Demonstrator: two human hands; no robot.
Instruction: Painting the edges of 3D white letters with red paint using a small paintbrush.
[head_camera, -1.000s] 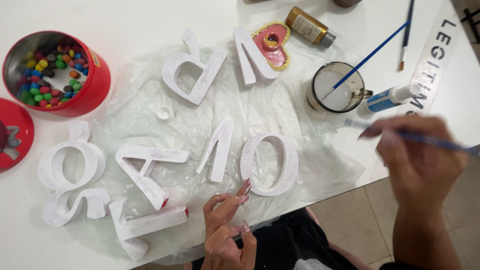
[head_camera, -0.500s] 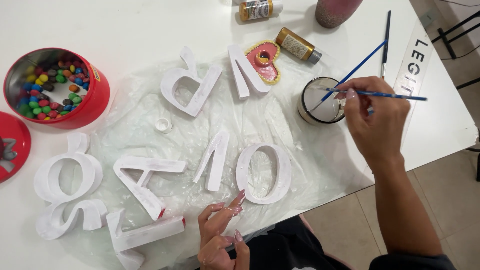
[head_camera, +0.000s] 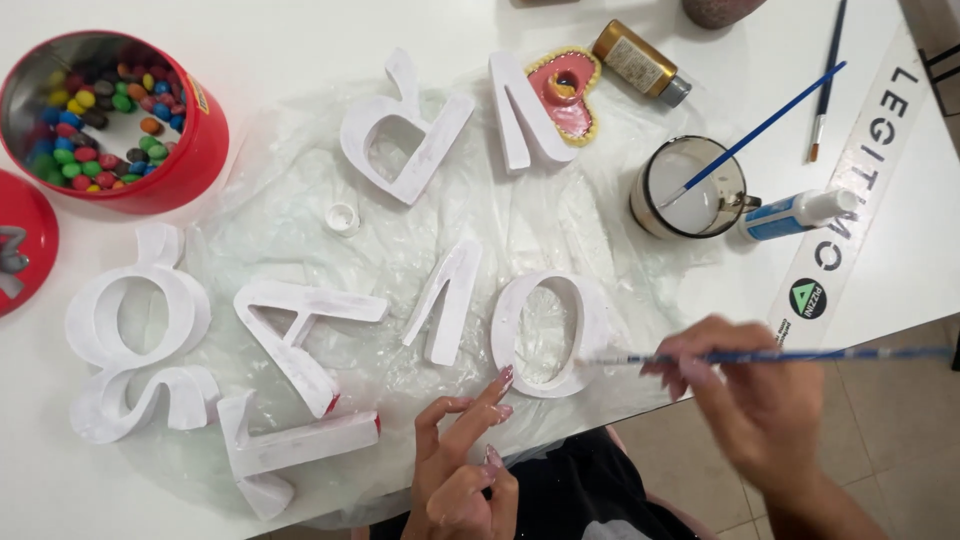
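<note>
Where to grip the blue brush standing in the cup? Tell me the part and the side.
Take the blue brush by its free handle end, coming from the upper right. It leans out over the cup rim that way; the bristle end is sunk in the white liquid, and nothing crowds the handle.

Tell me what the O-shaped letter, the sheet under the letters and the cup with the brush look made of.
O-shaped letter: likely wood or foam under matte white paint; streaky coat, thick edges. Sheet: thin clear plastic film, crinkled and glossy. Cup: probably glass or clear plastic, see-through rim, whitish liquid inside.
</note>
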